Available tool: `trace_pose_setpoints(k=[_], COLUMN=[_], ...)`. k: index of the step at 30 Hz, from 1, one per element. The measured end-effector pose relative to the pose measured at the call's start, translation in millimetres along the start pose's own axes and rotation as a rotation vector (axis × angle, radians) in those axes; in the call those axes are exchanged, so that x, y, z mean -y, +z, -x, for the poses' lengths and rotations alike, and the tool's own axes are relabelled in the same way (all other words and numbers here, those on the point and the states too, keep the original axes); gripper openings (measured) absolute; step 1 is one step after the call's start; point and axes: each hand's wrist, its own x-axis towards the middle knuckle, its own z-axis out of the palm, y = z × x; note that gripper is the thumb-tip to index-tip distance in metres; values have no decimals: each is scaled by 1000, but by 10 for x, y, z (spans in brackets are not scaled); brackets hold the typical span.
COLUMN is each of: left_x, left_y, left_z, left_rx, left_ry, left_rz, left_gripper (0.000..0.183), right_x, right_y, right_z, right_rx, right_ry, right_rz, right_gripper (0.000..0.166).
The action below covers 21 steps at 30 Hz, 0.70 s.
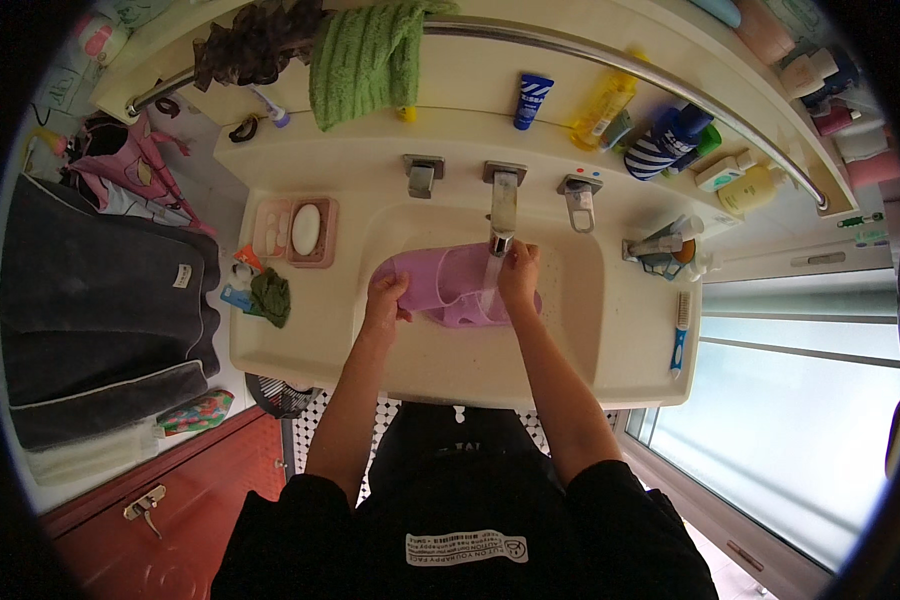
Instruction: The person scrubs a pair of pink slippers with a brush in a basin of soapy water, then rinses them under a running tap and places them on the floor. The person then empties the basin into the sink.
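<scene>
Over the basin of a cream sink [450, 367], both hands hold purple plastic slippers [418, 277], one partly behind the other. My left hand [387, 298] grips the end on the left, thumb on top. My right hand [520, 274] is closed around the right part, just beside the faucet spout [503, 214]. Water runs from the spout onto the purple plastic between the hands. The fingers beneath the slippers are largely hidden.
A pink soap dish [328, 255] with white soap [306, 229] and a dark green cloth [271, 298] lie left. A blue-handled brush [679, 345] lies right. Bottles and a blue tube [531, 101] line the back ledge below a metal rail [540, 41] holding a green towel [365, 67].
</scene>
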Motion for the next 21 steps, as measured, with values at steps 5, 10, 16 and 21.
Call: trace_pose_setpoints(k=[5, 10, 16, 21], left_x=[-51, 198, 296, 232], left_y=[-48, 0, 633, 1056], left_z=[-90, -258, -291, -207], left_rx=[12, 25, 287, 380], left_ry=[-40, -59, -9, -87], left_rz=[102, 152, 33, -26], left_gripper=[21, 26, 41, 42], right_x=[-195, 71, -315, -551], right_y=[103, -366, -1097, -1500], right_z=[46, -13, -20, 32], right_rx=[80, 438, 339, 272], right_ry=[194, 795, 773, 766], right_rz=[26, -840, -893, -945], right_gripper=[27, 29, 34, 35])
